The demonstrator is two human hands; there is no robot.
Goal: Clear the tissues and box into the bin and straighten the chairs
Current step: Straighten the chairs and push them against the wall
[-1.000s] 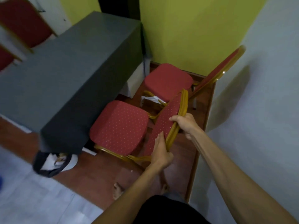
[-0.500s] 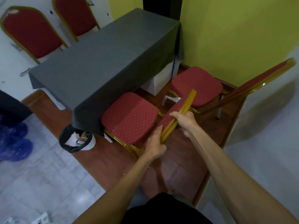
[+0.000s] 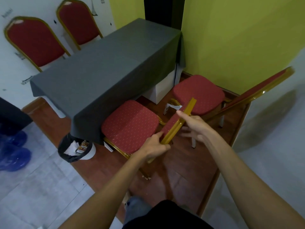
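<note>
No legible text — print on box [image 3: 83, 144] in bin [image 3: 91, 154] blurred, wall marks [image 3: 7, 14] unreadable

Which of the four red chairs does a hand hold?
The near chair beside the bin: the left hand grips its gold backrest; the wall chairs and the right chair stand untouched.

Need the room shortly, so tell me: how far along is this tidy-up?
Done: tissues and box lie in the bin. In hand: left hand grips the backrest of the near chair, right hand open beside it. Left: squaring that chair and perhaps the far chair.
</note>
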